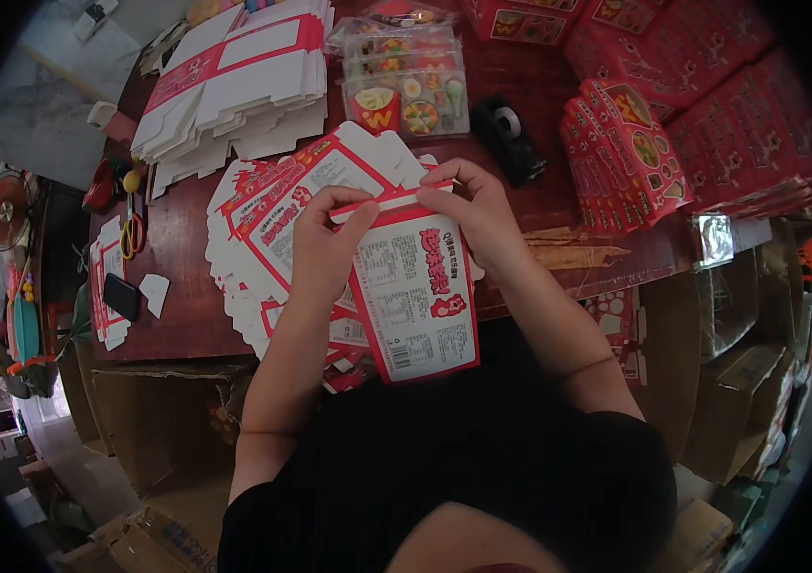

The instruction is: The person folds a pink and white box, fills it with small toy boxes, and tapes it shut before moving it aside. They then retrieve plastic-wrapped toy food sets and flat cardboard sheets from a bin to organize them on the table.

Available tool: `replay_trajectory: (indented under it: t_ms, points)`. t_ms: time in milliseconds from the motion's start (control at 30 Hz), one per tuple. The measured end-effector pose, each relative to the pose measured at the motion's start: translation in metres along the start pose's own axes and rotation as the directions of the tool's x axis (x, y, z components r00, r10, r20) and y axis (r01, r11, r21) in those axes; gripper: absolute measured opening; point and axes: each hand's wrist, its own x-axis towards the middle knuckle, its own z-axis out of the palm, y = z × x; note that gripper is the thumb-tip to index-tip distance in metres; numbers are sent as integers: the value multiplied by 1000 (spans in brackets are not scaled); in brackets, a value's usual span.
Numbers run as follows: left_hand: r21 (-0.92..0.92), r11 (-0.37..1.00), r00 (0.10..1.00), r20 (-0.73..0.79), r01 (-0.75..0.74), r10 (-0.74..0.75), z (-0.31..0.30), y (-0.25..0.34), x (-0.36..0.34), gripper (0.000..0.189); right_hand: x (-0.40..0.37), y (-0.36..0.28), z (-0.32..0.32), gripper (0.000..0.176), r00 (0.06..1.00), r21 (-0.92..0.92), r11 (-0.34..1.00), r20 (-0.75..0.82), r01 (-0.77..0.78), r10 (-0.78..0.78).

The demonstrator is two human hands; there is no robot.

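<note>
A red and white printed carton hangs at the table's front edge, its printed panel facing up toward me. My left hand pinches the left corner of its top edge. At the right corner of the same edge, my right hand grips with thumb and fingers. A white strip with red borders runs across the top between both hands. Behind my left hand lies a spread pile of flat printed cartons. Clear packs of colourful toy food are stacked beyond my hands.
White flat cartons are stacked at the back left. A black tape dispenser stands right of the packs, near upright red cartons. Scissors and a black phone-like object lie left. An open cardboard box is below the table.
</note>
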Motion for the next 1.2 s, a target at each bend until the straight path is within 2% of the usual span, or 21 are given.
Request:
replay_trajectory:
  t_ms: [100,200,233,300,367,400,467,500,533,567,600,633,733,833,933,1033,1133,1200]
  points:
    - [-79,997,999,-27,26,-29,-1,-2,2,10,10,-1,-6,10,998,-91,995,63,34,-28]
    - [-52,993,994,38,102,-101,-15,-12,-3,13,7,0,-18,9,994,-161,987,107,21,-4]
    - [-53,995,994,70,85,-82,-17,-14,-9,15,3,1,-20,10,994,-176,984,111,5,14]
    - [-58,997,990,137,52,-44,-16,-13,-22,19,-6,6,-26,15,989,-281,956,144,79,-39]
    - [-27,999,991,128,32,-29,-11,-16,-33,21,-15,10,-28,22,984,-385,913,158,138,-82]
    - [-12,1000,992,125,24,-23,-7,-16,-39,22,-18,9,-27,22,978,-357,916,162,182,-131]
    - [127,988,996,-14,-86,88,1,-14,-41,20,-22,-1,-23,22,956,-301,911,172,280,-237]
    - [183,971,981,-87,-154,172,1,-14,-37,19,-16,-2,-33,25,935,-348,869,178,351,-307]
    - [245,946,954,-155,-213,255,0,-14,-32,19,-9,-7,-45,25,932,-355,865,62,354,-356]
    - [119,979,948,-254,-167,192,-13,-23,-22,21,0,-15,-63,26,915,-361,862,-53,357,-401]
    - [93,982,944,-275,-164,184,-24,-19,-14,23,15,-12,-99,27,876,-509,794,-148,331,-460]
    - [68,985,939,-297,-161,174,-34,-15,-8,25,20,-19,-125,26,840,-786,588,-180,190,-512]
    - [177,983,937,-329,-59,115,-49,-6,6,34,36,-6,-191,24,923,-900,436,-192,-30,-334]
    - [233,972,936,-340,-13,94,-47,-4,12,38,44,-10,-198,21,982,-723,686,-175,-79,-72]
    - [175,985,932,-360,11,53,-43,-3,12,40,47,-16,-199,17,979,-693,697,-197,-182,60]
    - [152,988,918,-396,34,29,-37,-2,11,40,57,-1,-222,12,989,-561,817,-126,-135,77]
    - [148,989,916,-399,29,33,-34,-1,9,39,53,24,-216,9,953,-427,903,-255,39,-162]
    - [156,988,922,-386,17,45,-32,-2,9,39,45,33,-209,8,934,-250,958,-286,140,-212]
